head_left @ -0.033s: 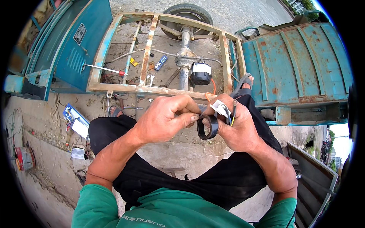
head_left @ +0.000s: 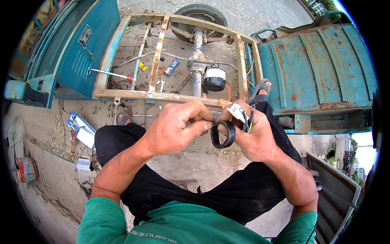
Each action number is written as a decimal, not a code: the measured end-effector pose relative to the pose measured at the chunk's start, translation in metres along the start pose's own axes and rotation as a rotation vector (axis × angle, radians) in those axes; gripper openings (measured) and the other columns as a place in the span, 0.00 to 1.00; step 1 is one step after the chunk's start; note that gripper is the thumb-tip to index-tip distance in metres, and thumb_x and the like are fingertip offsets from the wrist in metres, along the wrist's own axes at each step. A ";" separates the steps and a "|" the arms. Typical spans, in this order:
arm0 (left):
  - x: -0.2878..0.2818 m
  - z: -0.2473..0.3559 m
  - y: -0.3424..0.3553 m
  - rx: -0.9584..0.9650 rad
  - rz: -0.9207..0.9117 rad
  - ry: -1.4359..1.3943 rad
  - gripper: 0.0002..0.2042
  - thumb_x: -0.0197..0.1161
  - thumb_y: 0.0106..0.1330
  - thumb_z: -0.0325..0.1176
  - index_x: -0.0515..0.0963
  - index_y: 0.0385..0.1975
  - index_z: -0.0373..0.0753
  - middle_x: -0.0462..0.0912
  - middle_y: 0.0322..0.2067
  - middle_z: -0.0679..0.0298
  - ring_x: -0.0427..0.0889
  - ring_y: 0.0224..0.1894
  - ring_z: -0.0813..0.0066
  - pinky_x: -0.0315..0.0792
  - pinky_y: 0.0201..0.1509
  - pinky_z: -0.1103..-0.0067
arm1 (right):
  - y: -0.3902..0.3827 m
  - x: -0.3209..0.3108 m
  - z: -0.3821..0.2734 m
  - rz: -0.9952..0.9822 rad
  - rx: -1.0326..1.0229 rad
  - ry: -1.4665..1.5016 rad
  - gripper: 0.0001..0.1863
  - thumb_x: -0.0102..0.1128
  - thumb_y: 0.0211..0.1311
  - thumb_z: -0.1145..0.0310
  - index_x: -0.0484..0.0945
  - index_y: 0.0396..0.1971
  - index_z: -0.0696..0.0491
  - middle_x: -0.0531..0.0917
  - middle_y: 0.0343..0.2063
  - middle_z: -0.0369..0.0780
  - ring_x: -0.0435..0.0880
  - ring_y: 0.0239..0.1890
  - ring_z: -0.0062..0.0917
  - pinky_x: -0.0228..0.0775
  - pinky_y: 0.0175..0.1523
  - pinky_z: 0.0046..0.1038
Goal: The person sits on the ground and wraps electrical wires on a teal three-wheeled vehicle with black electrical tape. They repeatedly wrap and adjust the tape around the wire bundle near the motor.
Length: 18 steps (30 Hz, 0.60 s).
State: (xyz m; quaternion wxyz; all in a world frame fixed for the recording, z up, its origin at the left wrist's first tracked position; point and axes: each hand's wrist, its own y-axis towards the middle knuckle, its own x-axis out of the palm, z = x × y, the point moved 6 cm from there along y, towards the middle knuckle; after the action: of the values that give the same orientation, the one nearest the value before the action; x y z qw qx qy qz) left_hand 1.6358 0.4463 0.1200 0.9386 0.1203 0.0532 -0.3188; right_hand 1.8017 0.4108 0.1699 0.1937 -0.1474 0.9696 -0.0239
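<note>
A green shirt (head_left: pixel 195 223) with a line of pale lettering across the chest fills the lower edge, and beyond the person's knees lies a rusty frame (head_left: pixel 157 61) of metal bars. To its right lies a blue-green ribbed bed (head_left: pixel 313 67), streaked with rust; to its left stands a blue-green panel (head_left: pixel 83 55) with louvres. The left hand (head_left: pixel 174 126) is nearly closed, thumb and forefinger pinched together at the near-left edge of a dark strip. The right hand (head_left: pixel 256 136) is curled narrow, its thumb hooked into a roll of black tape (head_left: pixel 231 134), which sits on edge between the two hands, its opening facing the person and touching the left fingertips. Inside the frame is a motor (head_left: pixel 214 78), black below, with a white band whose print is too small to make out. A printed plate (head_left: pixel 85 36) on the panel is likewise too small to read, and a blue package (head_left: pixel 172 67) on the ground bears white characters. Smallest are a white connector (head_left: pixel 237 113) and thin wires (head_left: pixel 250 125), one yellow-green, held in the right hand just above the tape.
</note>
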 end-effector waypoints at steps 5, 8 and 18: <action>-0.006 0.013 -0.003 0.111 0.095 0.017 0.06 0.66 0.63 0.23 0.80 0.38 0.31 0.85 0.30 0.59 0.86 0.32 0.74 0.79 0.35 0.75 | 0.004 -0.002 0.003 0.098 0.059 0.182 0.11 0.70 0.66 0.65 0.80 0.39 0.56 0.81 0.30 0.30 0.75 0.35 0.12 0.71 0.42 0.21; -0.008 0.015 -0.004 0.157 0.133 0.073 0.07 0.66 0.61 0.22 0.80 0.38 0.32 0.85 0.30 0.57 0.87 0.32 0.69 0.78 0.35 0.73 | 0.006 -0.002 0.011 0.092 0.201 0.237 0.13 0.67 0.68 0.61 0.80 0.39 0.56 0.82 0.30 0.32 0.78 0.32 0.13 0.72 0.38 0.21; -0.008 0.023 -0.006 0.432 0.269 0.382 0.11 0.69 0.53 0.17 0.81 0.36 0.34 0.81 0.26 0.57 0.83 0.29 0.58 0.75 0.33 0.69 | 0.013 0.004 0.033 0.079 0.519 0.387 0.12 0.53 0.73 0.65 0.76 0.40 0.60 0.81 0.31 0.38 0.84 0.29 0.22 0.76 0.33 0.24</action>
State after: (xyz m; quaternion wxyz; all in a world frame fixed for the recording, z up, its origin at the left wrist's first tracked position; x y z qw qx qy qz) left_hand 1.6268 0.4404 0.1420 0.8981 0.3807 0.1431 -0.1673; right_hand 1.8076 0.4223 0.1368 0.0375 -0.0479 0.9550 -0.2904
